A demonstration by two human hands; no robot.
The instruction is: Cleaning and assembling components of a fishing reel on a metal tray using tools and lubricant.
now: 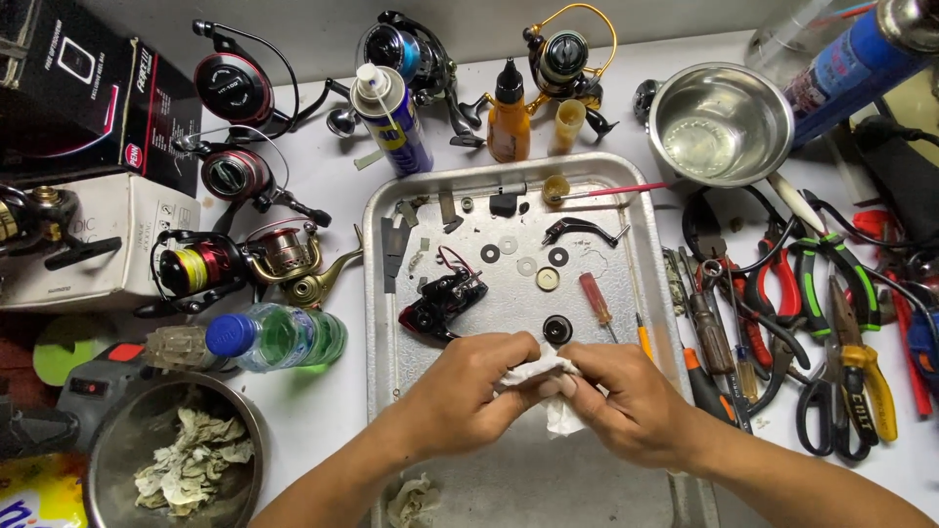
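Both hands meet over the near half of a metal tray (377,323). My left hand (465,386) and my right hand (631,396) are closed together on a crumpled white tissue (548,386); whatever lies inside it is hidden. Just beyond my left hand lies a black and red fishing reel body (440,303). Small washers (509,246), a black round part (558,329), a black bail arm (577,230) and a red-handled screwdriver (595,298) are spread on the tray.
Several fishing reels (235,259) sit at left and back. A blue spray can (391,117), an orange oil bottle (509,122) and a steel bowl (722,122) stand behind the tray. Pliers and scissors (831,323) crowd the right. A plastic bottle (279,337) and a bowl of used tissue (176,460) are at left.
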